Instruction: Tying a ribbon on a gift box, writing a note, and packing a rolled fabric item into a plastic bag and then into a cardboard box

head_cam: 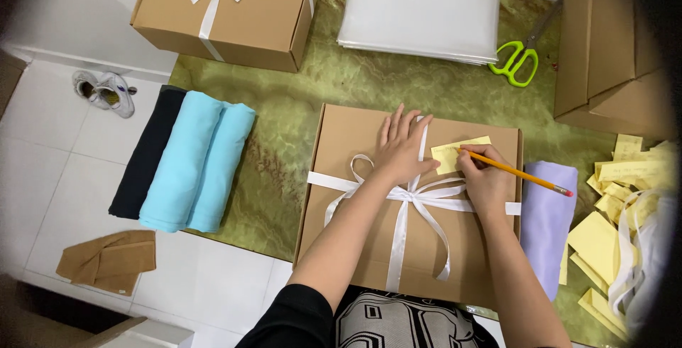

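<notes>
Left hand (401, 145) lies open, steadying a ribboned cardboard box (355, 199) near the table's front edge; right hand (486, 181) grips a pencil (518, 172) over a yellow note (449, 154), which could slip and smear the writing.

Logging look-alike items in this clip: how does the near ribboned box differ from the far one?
The near box lies under both hands: the left hand presses flat on its lid, the right hand holds a pencil to a yellow note. The far box sits untouched at the table's back edge. The near box shows whole; the far box is cut off by the frame. Both are brown cardboard tied with white ribbon bows.
</notes>
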